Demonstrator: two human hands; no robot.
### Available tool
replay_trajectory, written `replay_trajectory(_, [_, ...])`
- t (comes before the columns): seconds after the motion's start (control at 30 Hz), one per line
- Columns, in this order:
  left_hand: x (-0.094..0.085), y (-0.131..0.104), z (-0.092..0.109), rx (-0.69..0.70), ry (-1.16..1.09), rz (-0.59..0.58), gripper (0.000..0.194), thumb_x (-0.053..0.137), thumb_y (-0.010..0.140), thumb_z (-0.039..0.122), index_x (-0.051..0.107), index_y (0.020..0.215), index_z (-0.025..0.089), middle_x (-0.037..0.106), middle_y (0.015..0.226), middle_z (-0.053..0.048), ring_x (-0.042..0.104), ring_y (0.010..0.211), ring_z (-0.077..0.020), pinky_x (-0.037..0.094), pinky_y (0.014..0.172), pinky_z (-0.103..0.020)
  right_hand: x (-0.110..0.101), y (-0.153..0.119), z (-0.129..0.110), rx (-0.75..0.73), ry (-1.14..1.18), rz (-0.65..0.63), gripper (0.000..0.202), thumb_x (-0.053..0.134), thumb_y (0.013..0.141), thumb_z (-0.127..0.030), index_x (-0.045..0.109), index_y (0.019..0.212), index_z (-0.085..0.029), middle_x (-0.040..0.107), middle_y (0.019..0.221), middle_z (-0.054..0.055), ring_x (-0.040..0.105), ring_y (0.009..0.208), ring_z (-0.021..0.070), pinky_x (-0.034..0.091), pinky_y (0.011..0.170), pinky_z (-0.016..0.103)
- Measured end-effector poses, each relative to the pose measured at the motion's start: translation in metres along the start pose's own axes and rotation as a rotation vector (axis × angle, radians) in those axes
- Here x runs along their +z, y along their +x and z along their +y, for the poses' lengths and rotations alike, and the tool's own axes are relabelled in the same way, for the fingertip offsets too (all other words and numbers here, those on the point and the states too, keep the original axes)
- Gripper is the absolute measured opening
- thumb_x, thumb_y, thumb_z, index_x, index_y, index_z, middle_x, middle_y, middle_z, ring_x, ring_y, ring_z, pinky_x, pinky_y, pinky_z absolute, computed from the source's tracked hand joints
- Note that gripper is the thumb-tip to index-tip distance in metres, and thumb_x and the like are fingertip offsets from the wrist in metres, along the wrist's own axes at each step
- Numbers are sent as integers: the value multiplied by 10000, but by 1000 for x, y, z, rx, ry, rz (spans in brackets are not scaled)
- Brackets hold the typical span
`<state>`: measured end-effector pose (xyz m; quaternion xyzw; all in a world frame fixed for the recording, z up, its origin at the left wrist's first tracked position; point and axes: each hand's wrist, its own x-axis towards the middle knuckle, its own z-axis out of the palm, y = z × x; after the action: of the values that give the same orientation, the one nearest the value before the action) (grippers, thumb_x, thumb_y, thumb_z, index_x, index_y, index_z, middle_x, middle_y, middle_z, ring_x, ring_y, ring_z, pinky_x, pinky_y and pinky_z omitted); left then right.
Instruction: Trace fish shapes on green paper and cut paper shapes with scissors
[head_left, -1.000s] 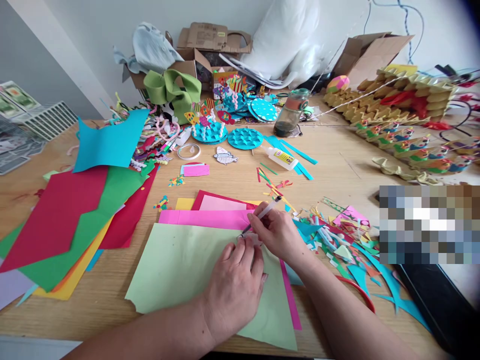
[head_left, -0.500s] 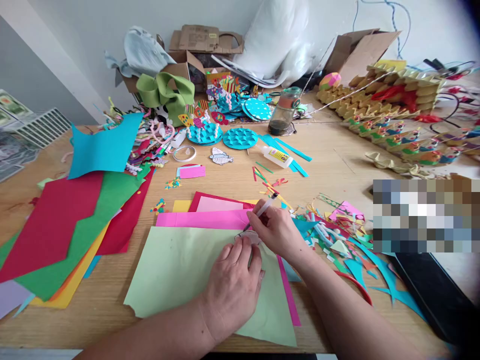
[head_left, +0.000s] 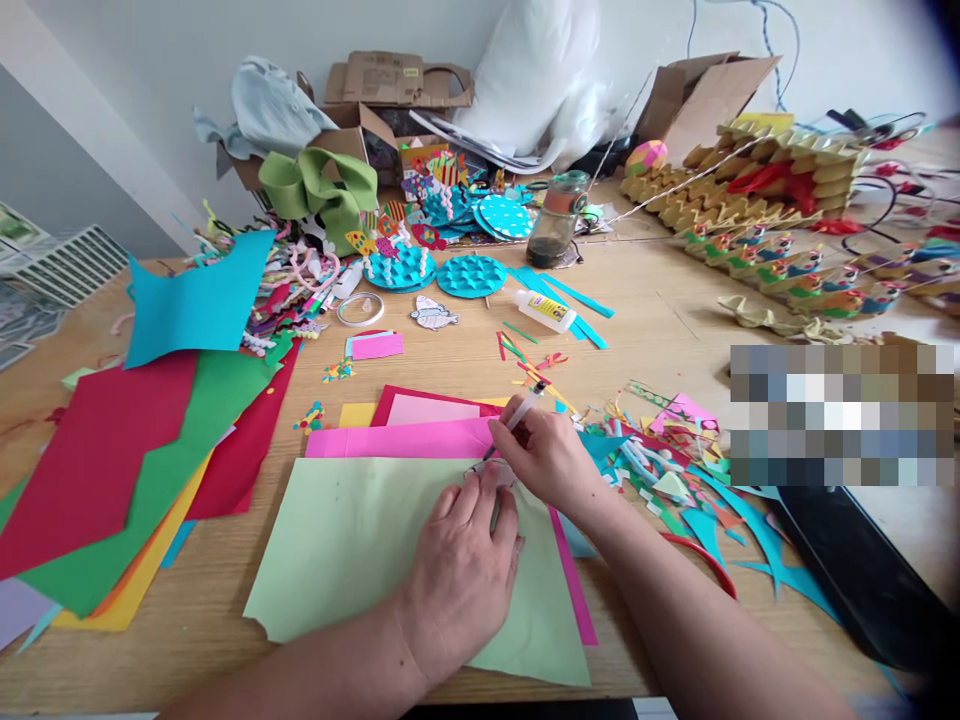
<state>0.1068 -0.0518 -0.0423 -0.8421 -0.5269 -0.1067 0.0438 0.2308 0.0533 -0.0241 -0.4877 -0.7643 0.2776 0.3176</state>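
Note:
A pen (head_left: pixel 531 402) is gripped in my right hand (head_left: pixel 546 450), its tip down at a small pale cut-out (head_left: pixel 504 470). That cut-out lies near the top edge of a light green sheet (head_left: pixel 337 540). My left hand (head_left: pixel 469 550) lies flat on the sheet with its fingers extended, the fingertips pressing on the cut-out and partly covering it. Beneath the green sheet a bright pink sheet (head_left: pixel 405 440) sticks out at the top and right. Paper fish cut-outs (head_left: pixel 433 313) lie further back.
Coloured sheets (head_left: pixel 97 450) are piled at the left. A glue bottle (head_left: pixel 546 311), a glass jar (head_left: pixel 556 220) and blue scalloped discs (head_left: pixel 471 276) stand or lie behind. Paper scraps (head_left: pixel 675 480) and a black tray-like object (head_left: pixel 855 570) are on the right.
The view has shifted slightly, so the background sits a little further left. Both hands keep nearly the same place, and the pen stays at the cut-out.

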Motion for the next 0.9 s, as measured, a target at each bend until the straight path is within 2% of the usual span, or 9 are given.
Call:
replay_trajectory(0.37, [3,-2,0,1,13,-4,386,418,927,280,541,1248,104,507,1362,-176,476,1228,-308,390,958,-445,0,1,0,13,-20,19,204,488,823,-236,402,639,-216,354,463,-68,327,400,87,273,443,216])
replay_trajectory(0.9, [3,-1,0,-1,0,7,373,440,916,271,559,1226,101,539,1327,-181,501,1205,-308,408,949,-451,-1,1,2,-4,-54,42,211,478,828,-245,377,644,-220,368,465,-66,332,399,87,275,447,219])
